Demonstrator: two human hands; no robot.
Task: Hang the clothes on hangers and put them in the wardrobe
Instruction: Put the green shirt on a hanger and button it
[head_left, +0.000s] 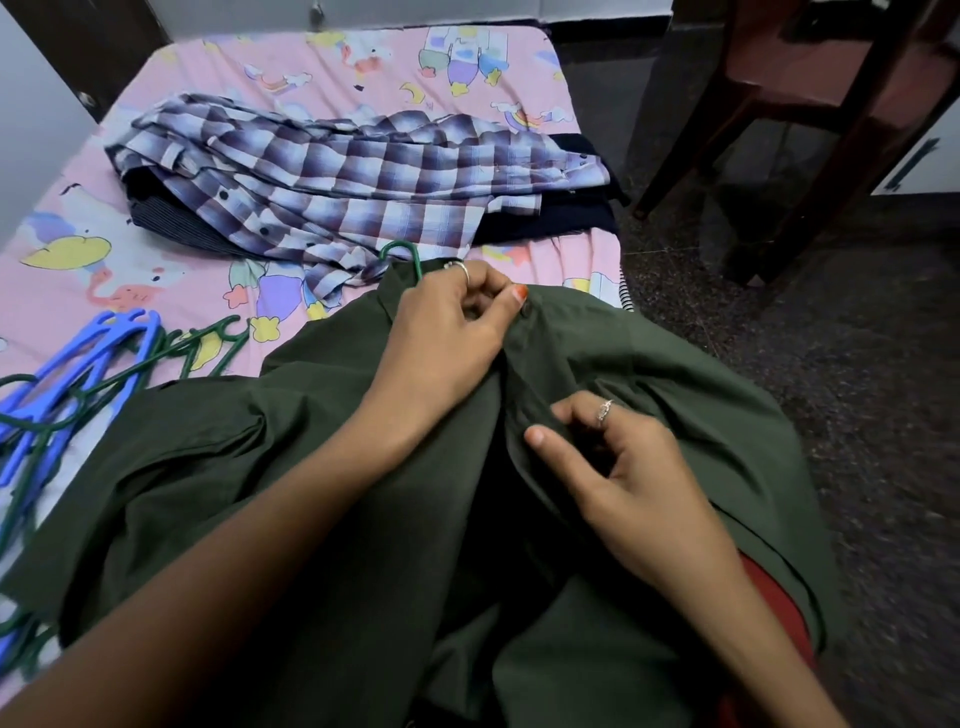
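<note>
Both hands (519, 384) pinching green shirt (649, 364), pink cartoon bedsheet (322, 67), speckled dark floor (857, 389)

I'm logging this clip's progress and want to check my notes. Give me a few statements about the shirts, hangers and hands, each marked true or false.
1. Both hands are on the green shirt. True: the left hand pinches it near the collar button, the right hand lower on the front.
2. The checked shirt is already on a hanger. False: it lies loose on the bed, on top of dark folded clothes.
3. A green hanger hook sticks out at the green shirt's collar. True.
4. The spare hangers lie on the floor. False: they lie on the bed, left of the green shirt.
5. The spare hangers are all blue. False: blue and green.
</note>
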